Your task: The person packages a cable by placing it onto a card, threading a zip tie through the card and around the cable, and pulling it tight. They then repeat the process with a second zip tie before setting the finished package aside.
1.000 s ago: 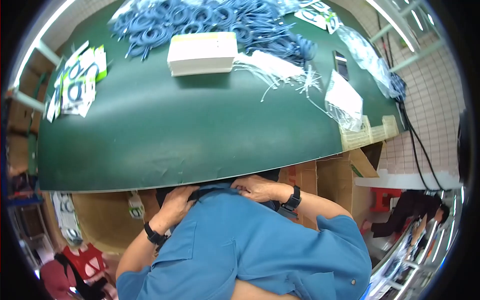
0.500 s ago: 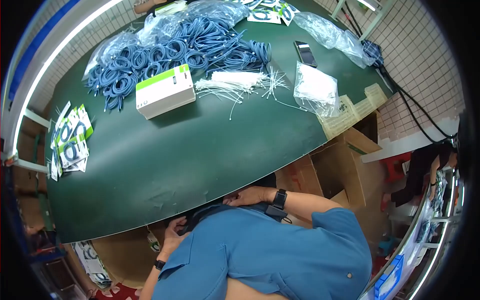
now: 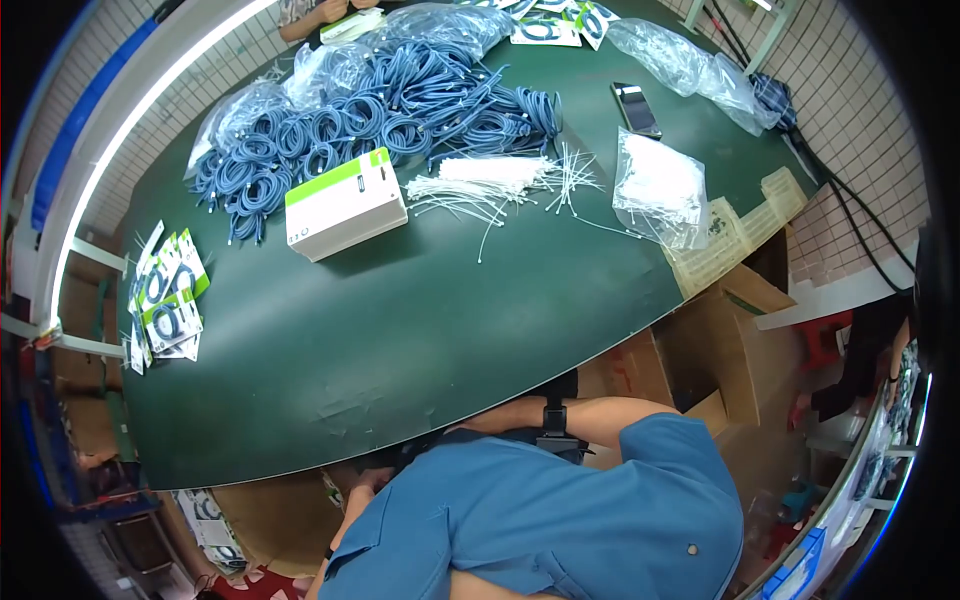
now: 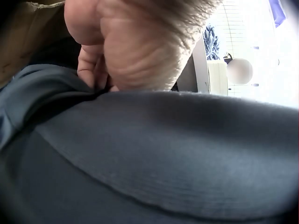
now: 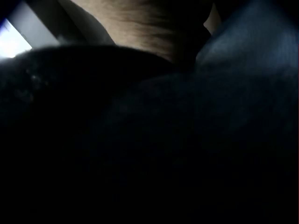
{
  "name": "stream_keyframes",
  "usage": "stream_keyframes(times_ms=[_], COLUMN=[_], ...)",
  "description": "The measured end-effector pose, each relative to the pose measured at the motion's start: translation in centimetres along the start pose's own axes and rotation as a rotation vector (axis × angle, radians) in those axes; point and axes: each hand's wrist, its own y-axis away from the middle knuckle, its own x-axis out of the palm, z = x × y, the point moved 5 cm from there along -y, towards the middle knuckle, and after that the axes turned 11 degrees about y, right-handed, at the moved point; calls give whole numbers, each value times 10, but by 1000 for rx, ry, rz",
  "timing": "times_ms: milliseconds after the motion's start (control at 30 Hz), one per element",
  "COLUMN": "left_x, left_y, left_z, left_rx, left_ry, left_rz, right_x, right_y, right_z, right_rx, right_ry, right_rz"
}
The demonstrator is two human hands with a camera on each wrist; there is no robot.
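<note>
Near, wears blue shirt (image 3: 570, 490); has left hand (image 3: 374, 479) and right hand (image 3: 503, 415) at its front, beside green table (image 3: 480, 310); cannot tell grip of either. Farther left, can see white box (image 3: 347, 206), then heaped blue cables (image 3: 385, 125).

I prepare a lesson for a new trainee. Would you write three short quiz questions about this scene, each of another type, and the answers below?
1. Multiple choice: in the head view, what lies just right of the green-and-white box?
a) carded cables
b) loose white ties
c) scissors

2. True or false: in the same view, the phone lies left of that box.

3. Open question: where are the person's left hand and right hand?

Key:
1. b
2. False; it lies to the right.
3. Low, by the near edge of the table, partly hidden.
</note>
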Motion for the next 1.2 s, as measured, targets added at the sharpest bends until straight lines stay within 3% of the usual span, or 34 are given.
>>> stream_keyframes(times_ms=[33,133,167,300,367,400,467,500,567,600,733,833,1000,1100,1133,1200], left_x=[-3,-7,-7,-16,-14,-9,5,3,3,4,4,-6,-20,-35,-40,-58], left_y=[1,1,1,6,12,15,9,6,-5,-7,2,13,27,15,4,-18], left_z=[-4,-11,-13,-20,-22,-23,-65,-70,-79,-85,-118,-161,-228,-271,-280,-305], left_rx=[-2,-41,-53,-114,-145,-160,-121,-135,-199,-202,-242,-25,56,234,245,461], left_ry=[-8,-9,-5,4,23,38,181,189,498,504,203,27,-88,-99,-95,-147], left_rz=[-4,34,46,87,113,126,246,244,350,355,364,415,507,534,520,400], right_x=[5,47,50,39,-2,-7,-16,-17,-28,-28,-16,-33,-63,-97,-108,-130], right_y=[-7,-22,-20,-12,7,19,43,49,55,62,87,95,112,112,112,102], right_z=[-4,-21,-27,-31,-34,-44,-55,-48,-33,-32,-39,-14,33,88,102,130], right_rx=[-6,-103,-105,-70,16,18,-56,-51,218,357,440,443,327,375,377,351], right_ry=[-6,-6,-9,-344,-154,-153,-37,-46,-94,-118,-438,-277,-113,51,112,185], right_rz=[-4,287,288,215,90,101,-157,-144,52,148,-2,56,27,122,189,267])
